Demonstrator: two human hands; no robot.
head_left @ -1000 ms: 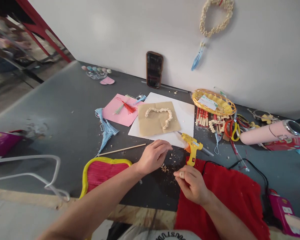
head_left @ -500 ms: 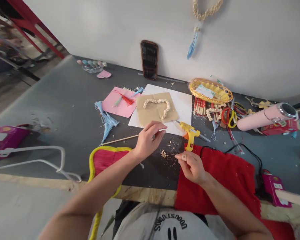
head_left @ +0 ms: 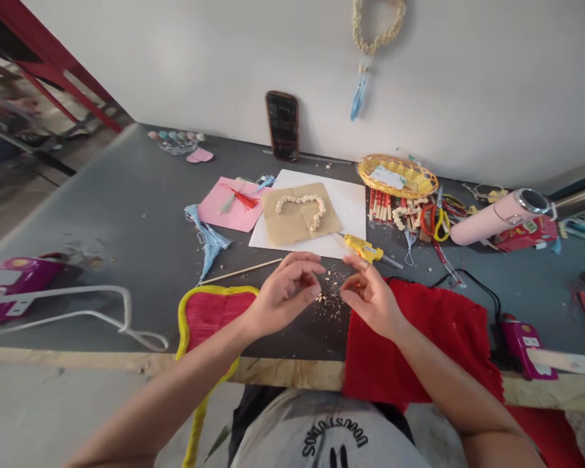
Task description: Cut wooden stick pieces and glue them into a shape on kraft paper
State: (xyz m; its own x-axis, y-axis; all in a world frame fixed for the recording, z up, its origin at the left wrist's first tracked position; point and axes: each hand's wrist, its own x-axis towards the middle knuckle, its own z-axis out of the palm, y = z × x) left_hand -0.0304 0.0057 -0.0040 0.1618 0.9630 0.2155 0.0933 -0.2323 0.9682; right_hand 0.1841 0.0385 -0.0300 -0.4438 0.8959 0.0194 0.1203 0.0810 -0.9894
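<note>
My left hand (head_left: 288, 291) hovers over the dark table with its fingers curved and apart. Facing it, my right hand (head_left: 373, 296) is also open, the thumb away from the fingers. I see nothing in either hand. Small wooden bits (head_left: 322, 297) lie scattered on the table between them. Just beyond my right hand is a yellow glue gun (head_left: 363, 248). A curved string of pale wooden pieces (head_left: 299, 199) rests on a brown sheet (head_left: 292, 224), which lies on white paper (head_left: 353, 205).
A wooden stick (head_left: 241, 270) and a blue tassel (head_left: 208, 244) lie left of my hands. Red cloth (head_left: 419, 344) hangs over the front edge. A wicker basket (head_left: 422, 185), scissors (head_left: 441, 224) and pink flask (head_left: 500, 218) stand right. A phone (head_left: 283, 127) leans on the wall.
My hands have come closer together and opened. My right hand has moved up toward the glue gun; the small wooden piece seen at its fingers is no longer visible there. The view has shifted slightly.
</note>
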